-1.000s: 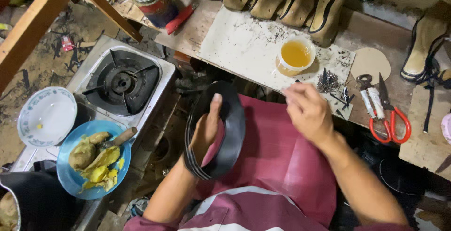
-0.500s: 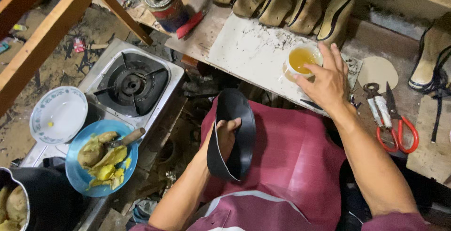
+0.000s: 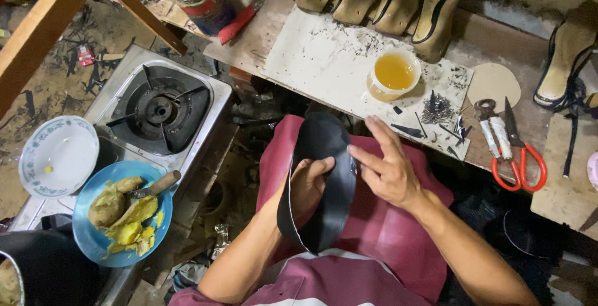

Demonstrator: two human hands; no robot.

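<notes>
Head view, centre of the frame: the left hand (image 3: 309, 186) is curled around the edge of a black shoe upper (image 3: 321, 178) held upright over the red apron (image 3: 380, 237), thumb pressed on its face, while the right hand (image 3: 387, 168) has its fingers spread and its fingertips laid on the piece's right rim, gripping nothing. Just above, on the pale work board (image 3: 324, 57), stand a cup of amber glue (image 3: 394, 73) and a heap of small nails (image 3: 436, 112), with red-handled scissors (image 3: 517, 150) at right. Glue carried on the fingertips could smear the black face, and the limp piece, held at one edge only, might buckle or slip into the lap.
</notes>
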